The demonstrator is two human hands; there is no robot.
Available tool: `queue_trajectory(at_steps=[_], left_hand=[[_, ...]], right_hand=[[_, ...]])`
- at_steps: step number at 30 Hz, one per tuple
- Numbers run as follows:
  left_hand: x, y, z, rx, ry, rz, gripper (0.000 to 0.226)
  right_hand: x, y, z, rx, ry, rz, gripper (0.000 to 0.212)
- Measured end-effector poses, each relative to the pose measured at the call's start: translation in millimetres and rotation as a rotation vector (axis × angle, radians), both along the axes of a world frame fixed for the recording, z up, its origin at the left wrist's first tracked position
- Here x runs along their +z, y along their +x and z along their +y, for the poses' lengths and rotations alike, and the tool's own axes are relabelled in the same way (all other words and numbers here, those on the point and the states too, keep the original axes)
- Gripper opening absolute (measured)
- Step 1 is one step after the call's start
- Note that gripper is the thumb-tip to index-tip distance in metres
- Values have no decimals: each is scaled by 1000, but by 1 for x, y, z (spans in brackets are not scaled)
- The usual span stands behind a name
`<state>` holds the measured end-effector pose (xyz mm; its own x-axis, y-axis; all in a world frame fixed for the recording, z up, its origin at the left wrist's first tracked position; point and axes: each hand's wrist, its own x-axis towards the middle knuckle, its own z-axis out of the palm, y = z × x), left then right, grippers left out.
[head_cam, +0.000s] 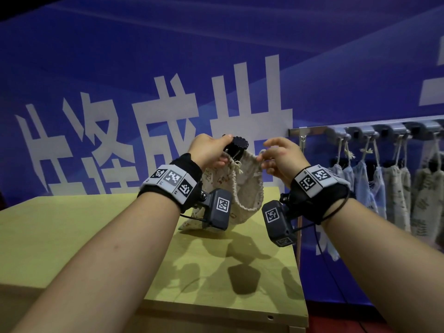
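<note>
Beige cloth forms a small drawstring pouch [242, 186], held upright in the air just above the far edge of a worktop [96, 224], its mouth gaping open and its bottom corner brushing the surface. The left hand [209, 150] grips a black ridged part [236, 144] right at the pouch's mouth, with the lower end already dipping inside. The right hand [283, 159] pinches the opposite rim of the pouch, keeping it spread. The filling looks about half done: the part seems to need pushing fully in and the cord drawing tight. Both wrists wear black bands [171, 180] with square printed markers. The worktop is pale yellow-green wood. To the right, a metal rack [360, 131] carries hooks with similar hanging pouches [396, 188]. Behind is a blue wall [144, 68] with large white characters.
</note>
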<state>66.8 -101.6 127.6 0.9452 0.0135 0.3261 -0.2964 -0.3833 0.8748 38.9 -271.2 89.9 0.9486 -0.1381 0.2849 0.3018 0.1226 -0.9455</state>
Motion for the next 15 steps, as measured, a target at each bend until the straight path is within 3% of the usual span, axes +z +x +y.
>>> queue_trajectory(at_steps=[3, 7, 9, 12, 15], left_hand=[[-1, 0, -1, -2, 6, 4, 42], [-2, 0, -4, -8, 35, 11, 43], [-2, 0, -5, -4, 54, 3, 43], [-2, 0, -5, 4, 73, -8, 43], [-1, -1, -4, 0, 73, -7, 43]], right_hand=[[0, -3, 11, 20, -53, 11, 29], [-5, 5, 22, 10, -140, 40, 12], [-9, 8, 25, -39, -302, 75, 28], [-12, 8, 31, -43, -399, 118, 31], [-11, 10, 33, -39, -416, 119, 16]])
